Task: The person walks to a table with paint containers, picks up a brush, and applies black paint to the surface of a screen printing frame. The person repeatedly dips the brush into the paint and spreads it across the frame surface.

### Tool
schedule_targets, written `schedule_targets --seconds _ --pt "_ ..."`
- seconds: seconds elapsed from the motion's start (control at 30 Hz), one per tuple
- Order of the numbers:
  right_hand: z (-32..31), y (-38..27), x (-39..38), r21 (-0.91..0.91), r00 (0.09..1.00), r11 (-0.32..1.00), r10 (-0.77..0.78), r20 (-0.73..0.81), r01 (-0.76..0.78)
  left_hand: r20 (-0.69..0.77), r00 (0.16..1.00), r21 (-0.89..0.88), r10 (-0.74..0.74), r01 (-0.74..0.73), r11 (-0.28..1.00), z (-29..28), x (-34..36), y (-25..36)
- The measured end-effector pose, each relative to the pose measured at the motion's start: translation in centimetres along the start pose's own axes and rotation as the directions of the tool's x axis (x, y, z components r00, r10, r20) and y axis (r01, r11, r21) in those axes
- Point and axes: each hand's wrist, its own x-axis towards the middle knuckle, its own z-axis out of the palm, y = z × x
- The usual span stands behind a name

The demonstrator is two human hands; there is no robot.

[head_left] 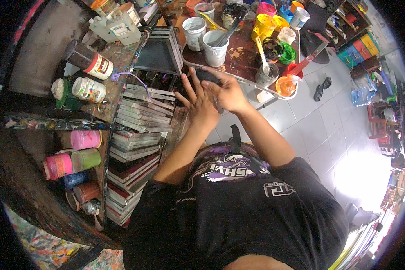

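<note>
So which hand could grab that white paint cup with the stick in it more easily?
Probably the right hand. It lies on a dark thing at the table edge, just below the white cup. The left hand sits lower, farther from it, fingers spread.

A paint-stained brown worktop (243,56) carries a crowd of pots: two white cups (194,32) with grey paint side by side, one with a dark tool standing in it, yellow tubs (265,24) behind them, a green tub (287,53) and an orange cup (285,85) near the front rim. To the left, a spattered shelf top (114,58) holds a clear plastic jug (114,27), a dark jar (89,59) on its side and a white jar (89,90). Lower shelves hold pink (85,139) and green (86,158) jars. A grey tiled floor (319,135) lies below.
</note>
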Motion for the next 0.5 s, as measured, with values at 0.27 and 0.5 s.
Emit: schedule_targets --seconds 0.27,0.5 --pt "-2.0 0.7 1.0 0.532 0.992 0.839 0.075 0.097 -0.116 0.05 0.993 -0.206 0.109 -0.097 0.974 -1.5 -0.3 -0.1" --pt "-2.1 -1.3 0.1 0.297 0.98 0.946 0.08 0.184 -0.133 -0.007 0.97 -0.36 0.242 -0.229 0.904 -2.0 -0.1 -1.5"
